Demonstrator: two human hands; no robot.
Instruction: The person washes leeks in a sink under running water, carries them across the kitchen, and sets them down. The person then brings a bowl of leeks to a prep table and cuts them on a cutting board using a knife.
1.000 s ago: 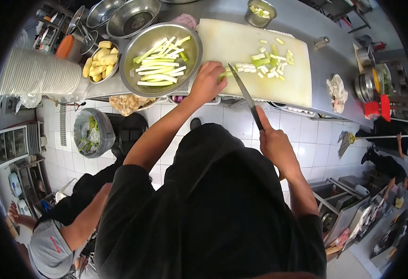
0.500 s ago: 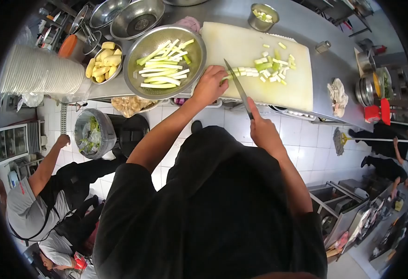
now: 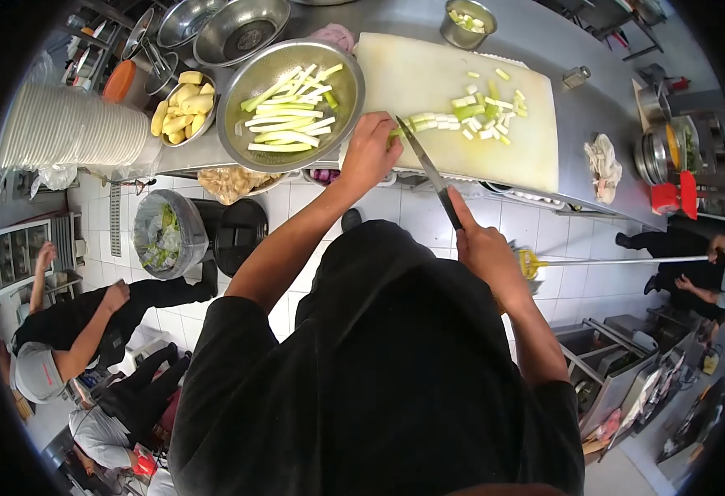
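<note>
My right hand (image 3: 491, 258) is wrapped around the dark handle of a kitchen knife (image 3: 430, 172), its blade pointing up and left over the near left part of a white cutting board (image 3: 494, 169). My left hand (image 3: 370, 150) has its fingers curled at the board's left edge, pressed on the end of a pale green celery stick (image 3: 396, 132), mostly hidden by the fingers. Just right of the blade lies a row of cut celery pieces (image 3: 441, 122), with more loose pieces (image 3: 490, 112) beyond. Celery sticks (image 3: 292, 126) lie in a steel bowl (image 3: 352, 124) beside my left hand.
A bowl of peeled yellow-brown pieces (image 3: 187, 107) and stacked plastic containers (image 3: 73, 124) stand left. A small steel pot (image 3: 468, 23), shaker (image 3: 576, 77) and cloth (image 3: 602, 168) are on the steel counter. A lined bin (image 3: 170, 236) stands below. Co-workers are on both sides; one holds a mop (image 3: 531, 263).
The knife has pulled slightly down and right from the row of pieces. My left hand has shifted slightly left. The mop has swung left across the floor, and the co-worker at left has moved.
</note>
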